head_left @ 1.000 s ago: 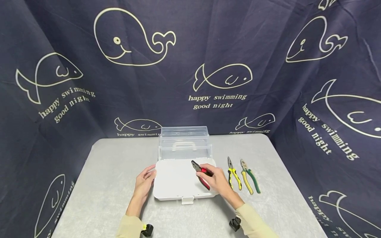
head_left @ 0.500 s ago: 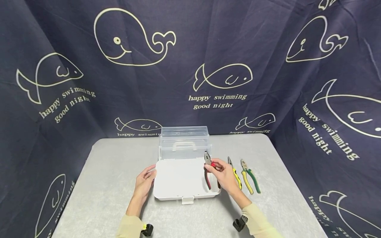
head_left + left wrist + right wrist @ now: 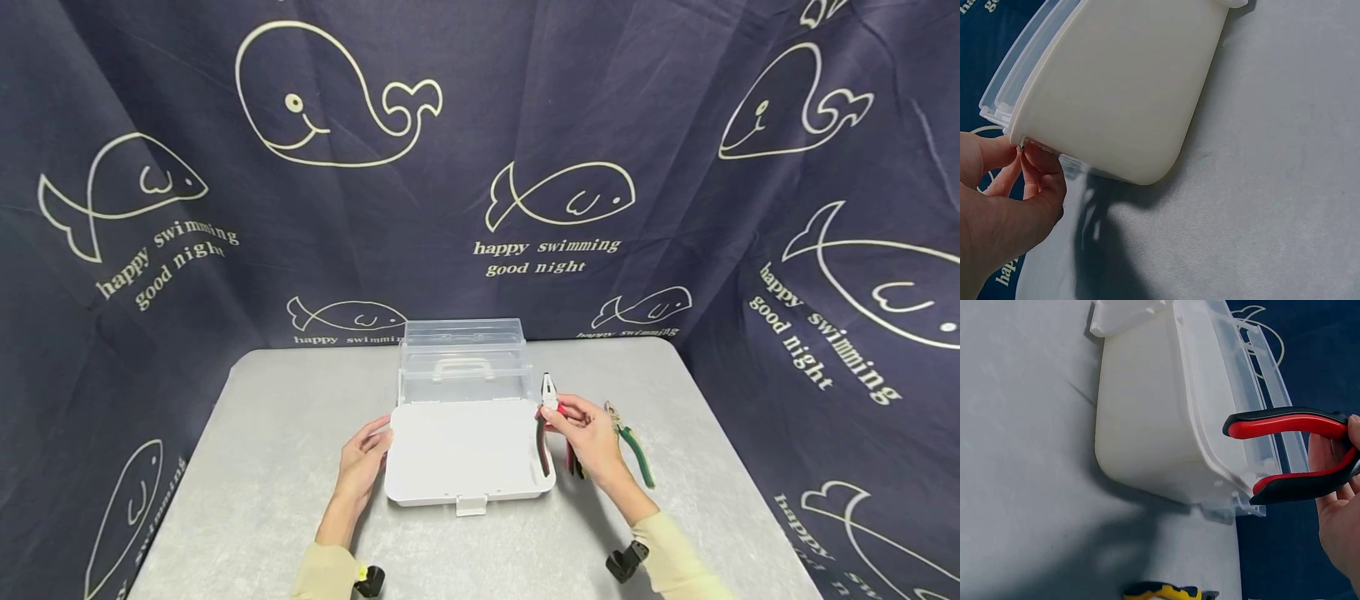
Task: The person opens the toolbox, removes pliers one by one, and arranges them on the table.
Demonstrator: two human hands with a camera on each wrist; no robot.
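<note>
A white box [image 3: 420,502] stands mid-table, its clear lid [image 3: 465,387] raised at the back. My left hand [image 3: 362,462] holds the box's left edge; in the left wrist view, thumb and fingers pinch the rim at the corner of the box [image 3: 1122,87]. Over the right end of the box, my right hand [image 3: 596,437] grips red-and-black combination pliers [image 3: 550,396] near the pivot, nose pointing away. In the right wrist view, the spread handles of these pliers [image 3: 1291,427] show beside the box wall [image 3: 1141,412].
Right of the right hand lie green-and-yellow pliers [image 3: 637,457], partly covered by it. Yellow-and-black pliers [image 3: 1166,590] lie on the table, mostly hidden by the hand in the head view. A dark blue printed curtain [image 3: 420,233] surrounds the grey table [image 3: 285,467].
My right hand has carried the red-and-black pliers rightward from over the middle of the box to its right end, turning the nose from leftward to straight away. The left hand has stayed put.
</note>
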